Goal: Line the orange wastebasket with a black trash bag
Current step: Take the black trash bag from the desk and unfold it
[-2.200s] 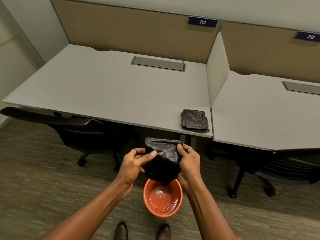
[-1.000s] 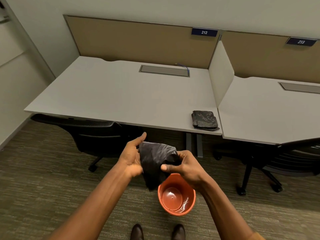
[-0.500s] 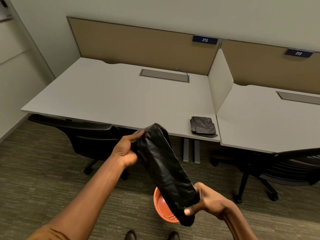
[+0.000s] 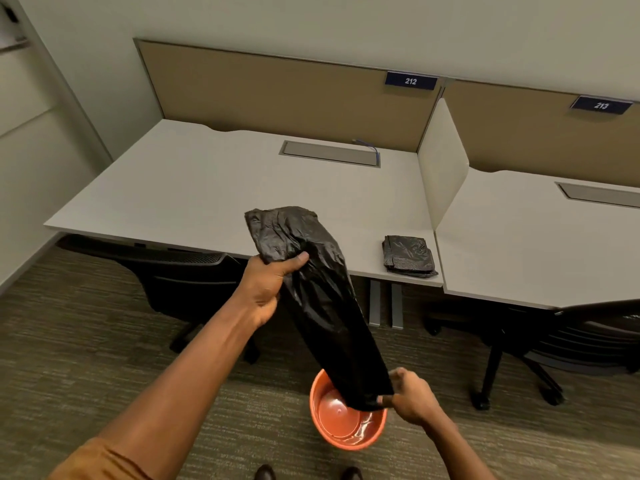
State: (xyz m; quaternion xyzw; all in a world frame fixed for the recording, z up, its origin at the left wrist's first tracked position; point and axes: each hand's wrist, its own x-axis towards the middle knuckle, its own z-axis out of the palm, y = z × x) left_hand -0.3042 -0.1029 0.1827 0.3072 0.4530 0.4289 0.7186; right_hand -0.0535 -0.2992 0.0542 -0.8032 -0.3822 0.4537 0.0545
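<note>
A black trash bag [image 4: 322, 299] is stretched out lengthwise in the air between my two hands. My left hand [image 4: 266, 289] grips it near its upper end, level with the desk's front edge. My right hand [image 4: 410, 398] pinches its lower end just above the rim of the orange wastebasket [image 4: 346, 420]. The wastebasket stands upright on the carpet in front of my shoes, and its inside is bare and shiny. The bag's lower end hides part of the rim.
A folded stack of black bags [image 4: 408, 256] lies on the white desk [image 4: 207, 188] near its front right corner. Black office chairs [image 4: 180, 271] sit tucked under both desks. A white divider [image 4: 441, 168] separates the desks.
The bag went from a folded bundle held in both hands to a long strip. My left hand rose with the top end; my right hand drew the other end down to the wastebasket.
</note>
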